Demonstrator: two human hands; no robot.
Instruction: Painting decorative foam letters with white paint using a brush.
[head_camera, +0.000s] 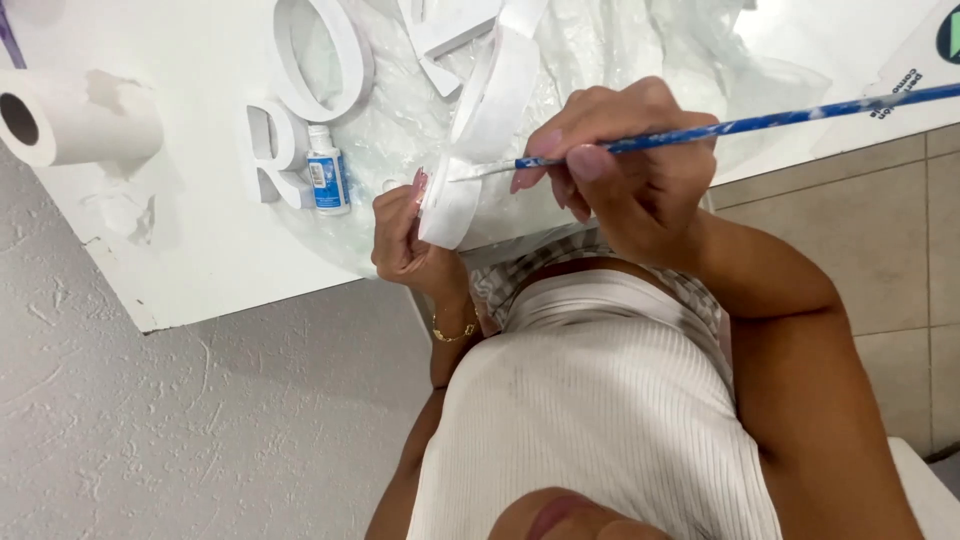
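My left hand (405, 235) grips the near end of a white curved block letter (487, 130) and holds it tilted up off the white table (190, 250). My right hand (625, 165) pinches a long blue paintbrush (760, 122) between thumb and fingers. The brush tip touches the letter's edge close to my left fingers. The brush handle runs out to the right, past the table edge.
Two more white block letters stand at the back left: a round one (325, 55) and an angular one (272, 150). A small white bottle with a blue label (326, 170) stands beside them. A paper roll (75, 118) lies at far left. Clear plastic sheeting (610, 45) covers the table.
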